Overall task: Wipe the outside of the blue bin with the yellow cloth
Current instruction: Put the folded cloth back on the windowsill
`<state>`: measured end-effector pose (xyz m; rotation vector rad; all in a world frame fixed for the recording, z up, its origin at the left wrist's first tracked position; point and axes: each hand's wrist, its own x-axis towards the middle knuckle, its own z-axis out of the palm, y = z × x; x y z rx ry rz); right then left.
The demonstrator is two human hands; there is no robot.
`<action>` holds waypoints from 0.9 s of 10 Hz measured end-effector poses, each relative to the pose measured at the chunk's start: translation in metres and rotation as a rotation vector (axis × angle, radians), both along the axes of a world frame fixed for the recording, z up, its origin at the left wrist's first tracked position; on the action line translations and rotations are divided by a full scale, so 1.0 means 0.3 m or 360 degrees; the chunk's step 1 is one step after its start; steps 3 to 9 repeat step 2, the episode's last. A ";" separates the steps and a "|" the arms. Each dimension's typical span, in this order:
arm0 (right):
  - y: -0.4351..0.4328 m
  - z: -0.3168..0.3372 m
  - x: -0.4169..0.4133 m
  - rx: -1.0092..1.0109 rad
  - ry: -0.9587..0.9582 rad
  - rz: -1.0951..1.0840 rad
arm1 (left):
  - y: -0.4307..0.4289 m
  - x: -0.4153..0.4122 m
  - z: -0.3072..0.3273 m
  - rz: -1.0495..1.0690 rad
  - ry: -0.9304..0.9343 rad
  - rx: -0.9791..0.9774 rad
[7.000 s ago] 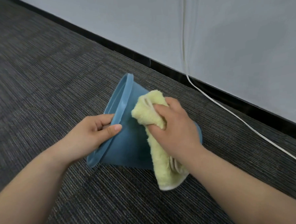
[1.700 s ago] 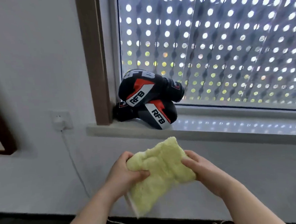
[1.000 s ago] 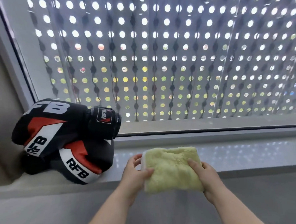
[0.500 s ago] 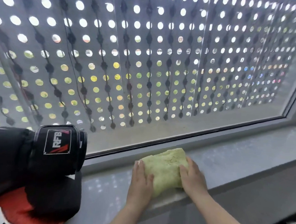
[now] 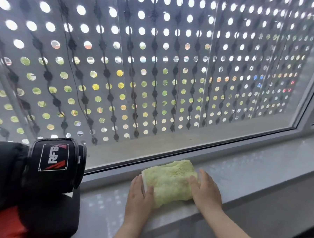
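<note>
Change: both hands now lie flatter beside the folded cloth than half a second ago.
Yellow cloth (image 5: 169, 182): lower centre, on the grey windowsill (image 5: 255, 166).
Left hand (image 5: 139, 198): fingers together, flat, touching the cloth's left edge.
Right hand (image 5: 205, 190): fingers together, flat, touching its right edge.
Boxing gloves (image 5: 37, 179): lower left.

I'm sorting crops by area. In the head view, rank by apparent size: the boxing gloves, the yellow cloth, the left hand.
1. Boxing gloves, largest, though nearest the camera and partly cut off.
2. Yellow cloth.
3. Left hand, smallest; it rests flat on the cloth's edge.
</note>
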<state>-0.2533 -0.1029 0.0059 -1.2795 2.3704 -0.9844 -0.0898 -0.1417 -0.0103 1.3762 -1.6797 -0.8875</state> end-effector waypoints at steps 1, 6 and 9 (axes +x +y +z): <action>0.038 0.024 -0.001 -0.0057 -0.0010 0.0018 | 0.044 0.018 0.018 0.0034 -0.0019 0.0036; 0.101 0.074 0.003 -0.0210 0.0013 0.0021 | 0.128 0.038 0.060 0.0087 0.0085 0.0012; 0.101 0.074 0.003 -0.0210 0.0013 0.0021 | 0.128 0.038 0.060 0.0087 0.0085 0.0012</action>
